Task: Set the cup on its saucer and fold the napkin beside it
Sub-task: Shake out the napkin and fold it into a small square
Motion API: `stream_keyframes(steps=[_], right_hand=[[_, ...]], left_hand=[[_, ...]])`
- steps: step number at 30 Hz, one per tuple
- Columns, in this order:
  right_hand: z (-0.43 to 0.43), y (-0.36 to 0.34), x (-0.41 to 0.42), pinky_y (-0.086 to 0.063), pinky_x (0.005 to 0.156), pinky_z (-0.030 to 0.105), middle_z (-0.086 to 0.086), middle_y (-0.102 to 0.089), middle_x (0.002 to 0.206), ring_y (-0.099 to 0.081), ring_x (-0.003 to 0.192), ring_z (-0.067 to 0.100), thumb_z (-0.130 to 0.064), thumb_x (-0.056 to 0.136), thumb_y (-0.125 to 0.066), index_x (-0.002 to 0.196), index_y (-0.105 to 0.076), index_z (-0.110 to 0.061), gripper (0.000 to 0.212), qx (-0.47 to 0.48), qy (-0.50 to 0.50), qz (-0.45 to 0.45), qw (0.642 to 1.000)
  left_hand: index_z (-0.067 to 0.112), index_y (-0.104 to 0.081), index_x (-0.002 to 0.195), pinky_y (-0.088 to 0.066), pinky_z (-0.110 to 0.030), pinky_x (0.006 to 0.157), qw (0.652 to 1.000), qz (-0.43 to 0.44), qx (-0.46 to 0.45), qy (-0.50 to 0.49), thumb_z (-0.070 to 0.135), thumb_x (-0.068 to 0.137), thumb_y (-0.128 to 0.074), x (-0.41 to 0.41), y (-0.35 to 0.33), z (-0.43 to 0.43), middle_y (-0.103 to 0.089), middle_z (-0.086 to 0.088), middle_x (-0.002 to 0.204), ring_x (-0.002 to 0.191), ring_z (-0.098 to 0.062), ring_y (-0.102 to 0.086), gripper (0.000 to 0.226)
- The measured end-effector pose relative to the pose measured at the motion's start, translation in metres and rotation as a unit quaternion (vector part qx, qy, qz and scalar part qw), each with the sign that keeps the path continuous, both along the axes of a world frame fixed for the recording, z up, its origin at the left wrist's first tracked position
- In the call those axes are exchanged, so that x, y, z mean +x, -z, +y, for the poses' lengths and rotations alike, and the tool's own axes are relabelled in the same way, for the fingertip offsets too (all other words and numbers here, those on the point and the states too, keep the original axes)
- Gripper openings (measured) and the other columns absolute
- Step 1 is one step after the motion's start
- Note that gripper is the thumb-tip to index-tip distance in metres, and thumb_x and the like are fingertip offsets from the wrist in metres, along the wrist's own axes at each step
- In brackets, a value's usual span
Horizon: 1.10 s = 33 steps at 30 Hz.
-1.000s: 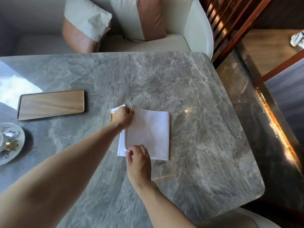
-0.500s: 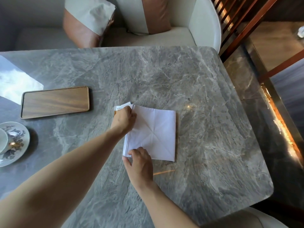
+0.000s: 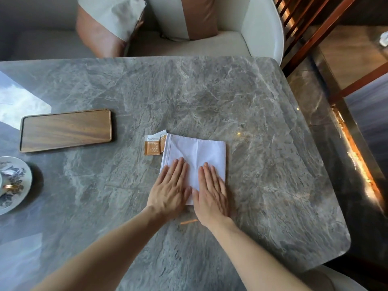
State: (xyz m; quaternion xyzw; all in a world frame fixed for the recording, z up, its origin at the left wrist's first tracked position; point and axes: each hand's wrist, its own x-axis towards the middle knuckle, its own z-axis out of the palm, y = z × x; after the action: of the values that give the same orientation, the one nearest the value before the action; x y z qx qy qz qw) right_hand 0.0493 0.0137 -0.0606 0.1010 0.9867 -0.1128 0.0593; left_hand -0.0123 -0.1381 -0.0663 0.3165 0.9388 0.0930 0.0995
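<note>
Cup (image 3: 0, 184) cropped, hands hide napkin's (image 3: 197, 151) near edge

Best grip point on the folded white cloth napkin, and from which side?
Pinch the folded white cloth napkin at its far left corner, coming from the left: layered edges show there, both hands lie flat on its near half, and the right edge looks like a closed fold.

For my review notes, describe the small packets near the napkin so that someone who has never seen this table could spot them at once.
On the grey marble table, find the white folded napkin under both flat hands. The sachets lie at its far left corner, between it and the wooden tray. They are the only orange and white paper items on the table.
</note>
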Motion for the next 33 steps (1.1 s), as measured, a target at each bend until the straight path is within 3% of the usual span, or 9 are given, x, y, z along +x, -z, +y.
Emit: stream_keyframes(steps=[3, 11, 14, 18, 21, 26, 30, 33], right_hand=[[0.007, 0.007, 0.006, -0.004, 0.123, 0.039, 0.0, 0.006, 0.167, 0.009, 0.153, 0.012, -0.055, 0.099, -0.019, 0.159, -0.002, -0.015, 0.073, 0.018, 0.003, -0.043, 0.999], [0.046, -0.002, 0.018, -0.005, 0.122, 0.039, -0.001, 0.012, 0.167, 0.007, 0.153, 0.013, -0.055, 0.098, -0.02, 0.158, 0.005, -0.016, 0.076, 0.033, -0.004, -0.058, 0.998], [0.061, -0.013, -0.003, -0.019, 0.117, 0.044, 0.001, -0.009, 0.167, -0.014, 0.152, 0.019, -0.051, 0.097, -0.036, 0.158, -0.011, -0.017, 0.074, -0.037, 0.036, -0.031, 0.998], [0.084, -0.031, -0.063, -0.04, 0.106, 0.047, 0.017, -0.046, 0.141, -0.047, 0.127, 0.035, -0.031, 0.094, -0.06, 0.144, -0.038, -0.008, 0.06, -0.141, 0.141, 0.039, 0.979], [0.1, -0.038, -0.11, -0.048, 0.096, 0.046, 0.022, -0.059, 0.125, -0.056, 0.116, 0.038, -0.032, 0.091, -0.065, 0.127, -0.047, -0.001, 0.051, -0.188, 0.191, -0.013, 0.963], [0.112, -0.036, -0.145, -0.049, 0.082, 0.033, 0.016, -0.062, 0.117, -0.061, 0.106, 0.032, -0.025, 0.083, -0.077, 0.119, -0.053, -0.001, 0.05, -0.209, 0.214, -0.098, 0.949], [0.119, -0.038, -0.144, -0.039, 0.059, 0.024, -0.001, -0.059, 0.079, -0.055, 0.077, 0.018, -0.019, 0.084, -0.074, 0.093, -0.064, -0.011, 0.016, -0.258, 0.179, -0.1, 0.944], [0.122, -0.046, -0.134, -0.036, 0.049, 0.012, -0.008, -0.052, 0.067, -0.047, 0.062, 0.009, -0.011, 0.084, -0.073, 0.082, -0.064, -0.014, 0.01, -0.303, 0.142, -0.058, 0.941]], left_hand=[[0.002, -0.004, 0.159, 0.0, -0.045, 0.126, 0.999, -0.004, -0.033, -0.007, 0.052, 0.104, -0.018, 0.001, 0.009, -0.005, 0.001, -0.016, 0.168, 0.156, -0.027, 0.008, 0.077], [-0.003, -0.003, 0.158, -0.002, -0.046, 0.127, 0.998, -0.033, -0.032, -0.051, 0.058, 0.101, -0.018, 0.006, 0.002, -0.013, 0.003, -0.021, 0.168, 0.156, -0.029, 0.01, 0.085], [-0.003, -0.018, 0.157, -0.007, -0.047, 0.126, 0.998, 0.011, 0.015, -0.054, 0.053, 0.102, -0.03, -0.012, -0.009, -0.012, -0.013, -0.019, 0.167, 0.157, -0.03, -0.005, 0.08], [0.0, -0.045, 0.147, -0.026, -0.048, 0.121, 0.99, 0.07, 0.109, -0.051, 0.043, 0.102, -0.046, -0.077, -0.027, 0.005, -0.045, -0.018, 0.154, 0.147, -0.033, -0.035, 0.062], [0.011, -0.054, 0.138, -0.036, -0.046, 0.108, 0.996, 0.045, 0.074, -0.031, 0.046, 0.099, -0.045, -0.126, -0.038, 0.025, -0.059, -0.01, 0.136, 0.129, -0.032, -0.052, 0.054], [0.026, -0.057, 0.129, -0.033, -0.044, 0.1, 0.998, 0.0, -0.059, 0.02, 0.056, 0.087, -0.065, -0.162, -0.033, 0.032, -0.058, -0.001, 0.121, 0.117, -0.026, -0.05, 0.052], [0.027, -0.056, 0.123, -0.03, -0.043, 0.097, 0.997, -0.024, -0.07, 0.016, 0.057, 0.077, -0.075, -0.176, -0.03, 0.033, -0.061, 0.001, 0.114, 0.114, -0.026, -0.05, 0.058], [0.023, -0.057, 0.107, -0.028, -0.041, 0.089, 0.994, -0.053, -0.089, 0.016, 0.058, 0.073, -0.077, -0.183, -0.032, 0.039, -0.062, 0.0, 0.103, 0.111, -0.026, -0.05, 0.053]])
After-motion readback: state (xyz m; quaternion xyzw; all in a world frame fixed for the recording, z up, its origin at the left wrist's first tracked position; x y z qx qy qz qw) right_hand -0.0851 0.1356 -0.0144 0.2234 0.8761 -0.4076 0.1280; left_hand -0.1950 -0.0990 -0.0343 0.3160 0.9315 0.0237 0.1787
